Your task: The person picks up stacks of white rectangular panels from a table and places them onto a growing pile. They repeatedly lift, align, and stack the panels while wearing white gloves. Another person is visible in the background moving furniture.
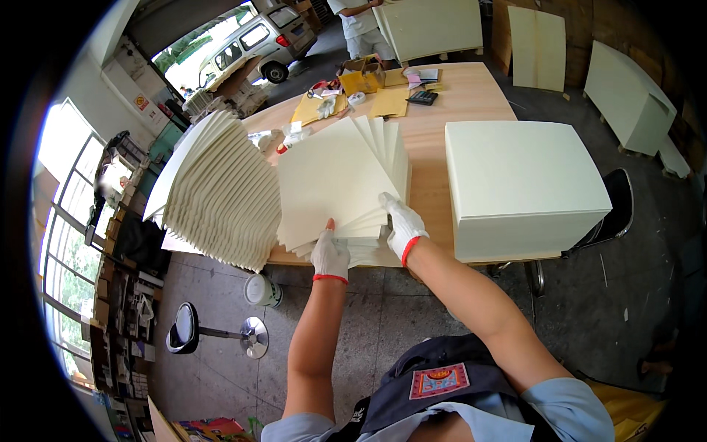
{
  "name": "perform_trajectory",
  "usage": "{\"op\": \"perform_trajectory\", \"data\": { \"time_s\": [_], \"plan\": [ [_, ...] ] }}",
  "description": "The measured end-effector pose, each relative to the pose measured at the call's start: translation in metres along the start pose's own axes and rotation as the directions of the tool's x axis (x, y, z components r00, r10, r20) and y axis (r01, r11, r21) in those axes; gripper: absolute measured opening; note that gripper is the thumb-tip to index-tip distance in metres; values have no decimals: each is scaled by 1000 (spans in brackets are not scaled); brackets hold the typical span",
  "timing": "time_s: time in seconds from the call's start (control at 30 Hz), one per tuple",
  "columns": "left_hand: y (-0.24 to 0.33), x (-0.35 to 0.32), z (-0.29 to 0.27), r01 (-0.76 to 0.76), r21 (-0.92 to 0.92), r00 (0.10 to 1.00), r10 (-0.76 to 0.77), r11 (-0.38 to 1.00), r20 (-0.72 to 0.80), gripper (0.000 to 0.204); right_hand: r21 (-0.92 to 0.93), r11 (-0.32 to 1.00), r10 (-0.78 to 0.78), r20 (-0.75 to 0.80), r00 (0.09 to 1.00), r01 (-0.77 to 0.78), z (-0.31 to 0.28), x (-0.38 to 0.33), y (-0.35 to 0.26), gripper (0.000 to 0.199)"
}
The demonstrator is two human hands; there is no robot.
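Note:
A loosely fanned stack of large cream-white paper sheets point(331, 173) lies in front of me on the wooden table. My left hand point(330, 256), in a white glove with a red cuff, grips the near edge; its bare thumb tip rests on the top sheet and its other fingers are mostly hidden. On the right edge, my right hand point(403, 223), gloved alike, pinches the sheets near their corner. To the left leans a tall, wavy stack of sheets point(221, 191), its edges spread in steps. A squared-up block of white sheets point(526, 169) stands at the right.
At the table's point(479, 92) far side lie a calculator point(423, 97), yellow envelopes point(390, 103), a tape roll point(356, 98) and a yellow box point(362, 76). A stool point(184, 328) and a bucket point(262, 290) stand below left. A chair point(617, 202) is at the right; another person point(361, 29) stands beyond.

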State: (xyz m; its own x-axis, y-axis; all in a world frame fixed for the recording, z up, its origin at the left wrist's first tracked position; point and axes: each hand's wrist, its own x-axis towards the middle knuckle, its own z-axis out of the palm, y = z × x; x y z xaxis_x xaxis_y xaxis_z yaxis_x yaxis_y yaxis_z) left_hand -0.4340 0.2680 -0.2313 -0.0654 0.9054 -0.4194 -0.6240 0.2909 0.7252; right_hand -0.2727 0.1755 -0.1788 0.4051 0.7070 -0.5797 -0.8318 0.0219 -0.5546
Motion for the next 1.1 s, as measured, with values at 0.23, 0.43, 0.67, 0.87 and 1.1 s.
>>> {"op": "perform_trajectory", "data": {
  "time_s": [0.23, 0.43, 0.67, 0.87, 1.1],
  "plan": [
    [7, 11, -11, 78, 29, 994, -80, 997, 77, 25, 15, 999, -37, 151, 988, 35, -21, 20, 15, 27],
    [11, 18, -17, 45, -30, 993, -41, 999, 111, 22, -3, 1000, -9, 257, 966, 10, -22, 16, 12, 56],
    [11, 15, -15, 50, -183, 996, -35, 982, 85, 13, -194, 973, 201, 451, 870, -124, -117, -38, -8, 51],
    [15, 16, -25, 64, -144, 986, -41, 988, 160, 19, -277, 931, 321, 312, 894, -238, -235, -55, -11, 45],
    [1, -109, -34, 223, -113, 916, -169, 968, 364, 40, -363, 930, 11, 172, 985, 53, -319, -97, -62, 38]
  ]
}}
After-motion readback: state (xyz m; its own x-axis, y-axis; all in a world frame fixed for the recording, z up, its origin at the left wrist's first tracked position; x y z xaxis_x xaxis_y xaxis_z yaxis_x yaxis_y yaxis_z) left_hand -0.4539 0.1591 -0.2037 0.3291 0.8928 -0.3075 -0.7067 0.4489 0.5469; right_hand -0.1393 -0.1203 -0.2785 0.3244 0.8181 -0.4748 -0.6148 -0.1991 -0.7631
